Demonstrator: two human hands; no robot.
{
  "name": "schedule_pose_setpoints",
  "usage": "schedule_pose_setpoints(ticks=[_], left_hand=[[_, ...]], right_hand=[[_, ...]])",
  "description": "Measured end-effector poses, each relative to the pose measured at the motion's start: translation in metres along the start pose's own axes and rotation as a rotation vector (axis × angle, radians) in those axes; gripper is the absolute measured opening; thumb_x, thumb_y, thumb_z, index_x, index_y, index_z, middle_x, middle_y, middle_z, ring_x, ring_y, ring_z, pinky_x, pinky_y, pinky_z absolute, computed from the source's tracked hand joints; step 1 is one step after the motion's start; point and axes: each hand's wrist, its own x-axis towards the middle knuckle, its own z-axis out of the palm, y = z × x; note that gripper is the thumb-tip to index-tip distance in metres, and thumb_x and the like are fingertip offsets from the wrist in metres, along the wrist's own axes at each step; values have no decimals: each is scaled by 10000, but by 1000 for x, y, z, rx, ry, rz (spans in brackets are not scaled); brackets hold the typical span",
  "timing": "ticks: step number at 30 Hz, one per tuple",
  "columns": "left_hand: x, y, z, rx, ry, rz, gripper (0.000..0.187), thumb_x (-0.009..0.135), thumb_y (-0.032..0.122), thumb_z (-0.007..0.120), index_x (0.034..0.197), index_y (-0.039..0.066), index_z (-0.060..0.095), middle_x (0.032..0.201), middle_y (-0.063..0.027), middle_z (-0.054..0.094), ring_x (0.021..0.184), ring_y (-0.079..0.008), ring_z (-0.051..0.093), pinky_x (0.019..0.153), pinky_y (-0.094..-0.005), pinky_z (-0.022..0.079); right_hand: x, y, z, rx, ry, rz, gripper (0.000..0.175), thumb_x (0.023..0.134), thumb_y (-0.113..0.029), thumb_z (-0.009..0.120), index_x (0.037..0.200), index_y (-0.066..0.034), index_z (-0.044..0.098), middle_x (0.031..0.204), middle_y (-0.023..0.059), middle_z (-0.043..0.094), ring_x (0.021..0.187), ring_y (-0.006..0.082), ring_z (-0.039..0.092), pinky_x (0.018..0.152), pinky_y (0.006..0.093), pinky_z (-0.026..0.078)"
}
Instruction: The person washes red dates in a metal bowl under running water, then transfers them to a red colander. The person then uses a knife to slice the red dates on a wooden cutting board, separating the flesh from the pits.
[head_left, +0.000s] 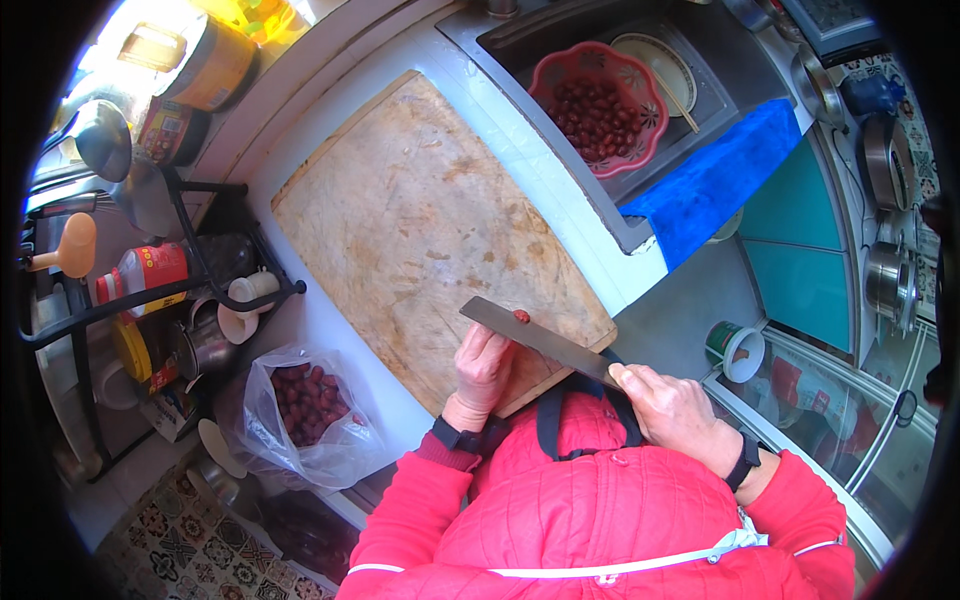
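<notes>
My right hand (667, 405) grips the handle end of a kitchen knife (544, 341), its broad metal blade reaching left over the near edge of a large wooden cutting board (427, 217). A single red date (521, 316) shows just past the far edge of the blade. My left hand (484, 367) is at the board's near edge, below the blade's tip, with bent fingers partly hidden by the blade; whether it holds something cannot be seen. Left of the board, an open clear plastic bag (311, 412) holds many red dates.
At the upper right, a red scalloped basin (651, 142) of dates sits in the metal sink (517, 34), beside a plate with chopsticks. A blue cloth (720, 176) drapes over the sink's edge. A black rack (142, 300) with bottles and jars stands left.
</notes>
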Motion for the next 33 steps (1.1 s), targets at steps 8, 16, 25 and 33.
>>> schedule_pose_setpoints(ticks=[8, 16, 25, 33], left_hand=[[-4, -3, 1, -4, -19, 2, 309, 693, -97, 736, 969, 33, 686, 1024, -135, 679, 881, -324, 677, 741, -384, 569], [-7, 1, -7, 99, -74, 62, 282, 719, -35, 705, 990, 42, 697, 1047, -117, 682, 994, -311, 682, 777, -370, 584], [-10, 1, 0, 77, -12, 1, 349, 743, -52, 696, 1074, 49, 734, 1052, -98, 696, 939, -289, 693, 757, -350, 582], [-7, 1, 0, 94, -2, -5, 415, 728, -85, 705, 1115, 60, 731, 1008, -108, 680, 911, -309, 682, 757, -369, 571]], right_hand=[[22, 10, 33, 72, 31, -21, 449, 862, -15, 591, 1307, -60, 554, 1036, 144, 655, 750, 354, 702, 622, 457, 574], [16, 13, 25, 132, 127, -62, 489, 827, 6, 616, 1310, -53, 575, 1088, 153, 686, 788, 345, 707, 662, 428, 590], [-23, 6, 7, 6, 91, -28, 510, 816, -33, 646, 1322, -74, 601, 1113, 167, 703, 770, 295, 719, 648, 388, 607], [-21, 4, 12, 7, 95, -15, 513, 811, -35, 644, 1321, -76, 608, 1118, 155, 700, 748, 282, 713, 636, 385, 603]])
